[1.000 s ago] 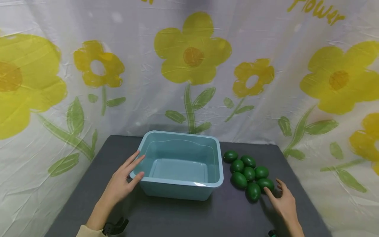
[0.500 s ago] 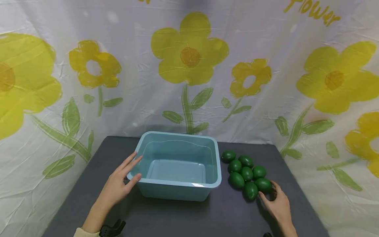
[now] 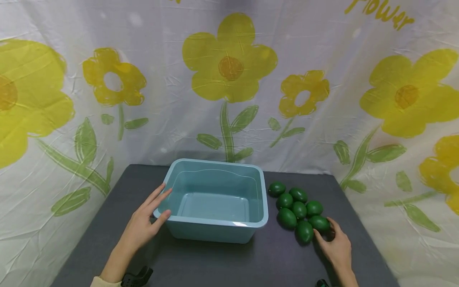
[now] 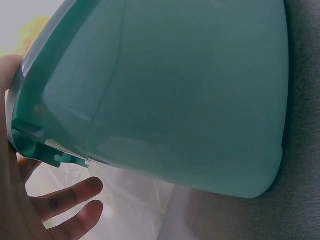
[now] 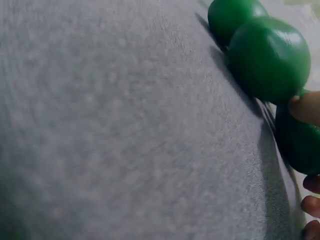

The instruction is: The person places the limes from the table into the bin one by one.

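Seven green limes [image 3: 299, 209] lie clustered on the grey table [image 3: 215, 259] just right of the blue tub [image 3: 215, 199]. My right hand [image 3: 335, 245] curls its fingers around the nearest lime [image 3: 319, 223] at the cluster's near right edge. My left hand [image 3: 145, 223] rests with straight fingers against the tub's near left corner, thumb touching the rim

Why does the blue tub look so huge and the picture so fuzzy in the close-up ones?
Left wrist view: the camera sits right against the blue tub, so it fills the frame, softly focused. Right wrist view: the grey table blurs, and the green eggs loom large. Head view: sharp, evenly lit.
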{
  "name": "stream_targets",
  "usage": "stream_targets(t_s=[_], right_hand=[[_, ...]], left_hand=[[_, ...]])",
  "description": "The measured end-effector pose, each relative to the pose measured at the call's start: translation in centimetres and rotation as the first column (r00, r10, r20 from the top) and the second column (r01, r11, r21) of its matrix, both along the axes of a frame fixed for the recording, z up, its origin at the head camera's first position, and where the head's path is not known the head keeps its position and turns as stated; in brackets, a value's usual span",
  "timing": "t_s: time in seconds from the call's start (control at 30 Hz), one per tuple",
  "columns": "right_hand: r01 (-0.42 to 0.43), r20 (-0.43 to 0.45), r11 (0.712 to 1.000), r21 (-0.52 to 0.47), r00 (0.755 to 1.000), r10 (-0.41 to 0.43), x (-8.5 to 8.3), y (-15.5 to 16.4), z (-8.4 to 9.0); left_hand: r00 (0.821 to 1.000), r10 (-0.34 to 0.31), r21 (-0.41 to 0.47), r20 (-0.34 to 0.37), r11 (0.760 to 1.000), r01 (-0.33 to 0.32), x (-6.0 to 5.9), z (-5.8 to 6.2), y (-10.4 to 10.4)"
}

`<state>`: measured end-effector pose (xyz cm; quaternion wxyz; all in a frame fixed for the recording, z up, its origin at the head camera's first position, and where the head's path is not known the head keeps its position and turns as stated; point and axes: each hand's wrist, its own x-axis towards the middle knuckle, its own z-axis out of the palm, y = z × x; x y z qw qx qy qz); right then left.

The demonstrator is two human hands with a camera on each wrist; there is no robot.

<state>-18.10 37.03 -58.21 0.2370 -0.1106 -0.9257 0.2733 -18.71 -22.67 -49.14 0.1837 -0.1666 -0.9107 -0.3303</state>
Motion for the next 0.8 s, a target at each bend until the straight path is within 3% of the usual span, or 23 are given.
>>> stream_targets(t_s=[0.8], right_hand=[[0.041, -0.111, 0.999, 0.002, 0.993, -0.041, -0.61, 0.1, -0.66]], left_hand=[[1.0, 0.003, 0.012, 0.014, 1.0, -0.003, 0.26, 0.07, 0.0]])
